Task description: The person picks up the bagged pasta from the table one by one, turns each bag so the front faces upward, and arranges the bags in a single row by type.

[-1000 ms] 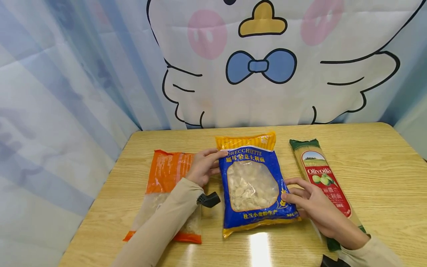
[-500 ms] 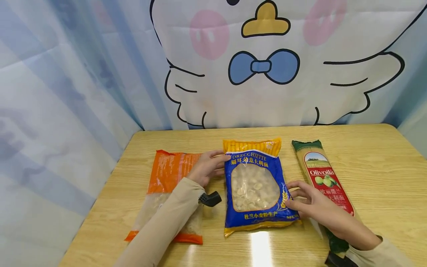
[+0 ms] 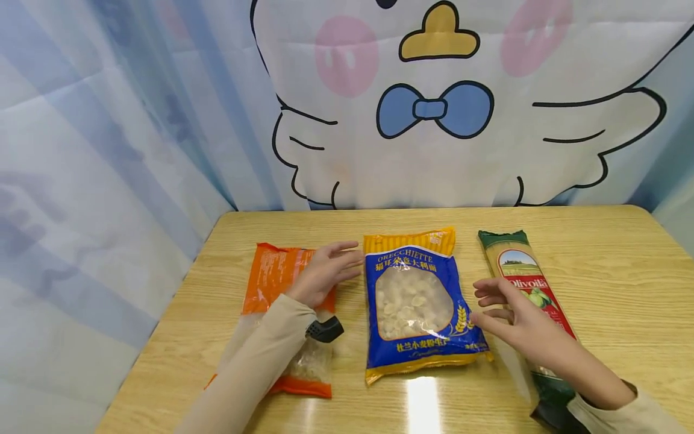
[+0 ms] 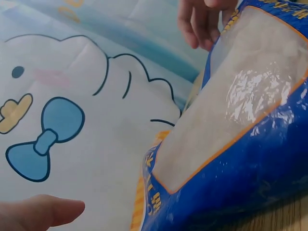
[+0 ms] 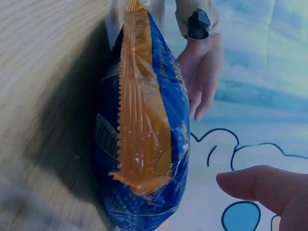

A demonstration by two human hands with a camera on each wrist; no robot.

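A blue and yellow bag of orecchiette pasta [image 3: 414, 301] lies face up on the table, its clear window showing the pasta. Beside its upper left edge is my left hand [image 3: 325, 274], fingers extended and holding nothing. My right hand [image 3: 520, 328] hovers at the bag's lower right side with fingers loosely bent, the thumb tip close to the edge; whether it touches cannot be told. In the left wrist view, the left thumb [image 4: 45, 211] stands apart from the bag. The right wrist view shows the bag's crimped yellow end [image 5: 142, 120], the right thumb [image 5: 255, 185] away from it.
An orange and clear bag [image 3: 276, 277] lies on the left, partly under my left forearm. On the right, a green and red Olivoilà pasta pack [image 3: 512, 256] lies slanted, partly behind my right hand. The wooden table [image 3: 623, 271] meets a printed curtain [image 3: 423, 169] at the back.
The orecchiette bag has been lowered flat onto the table and let go. My left hand has drawn back to the left, my right hand slightly to the right.
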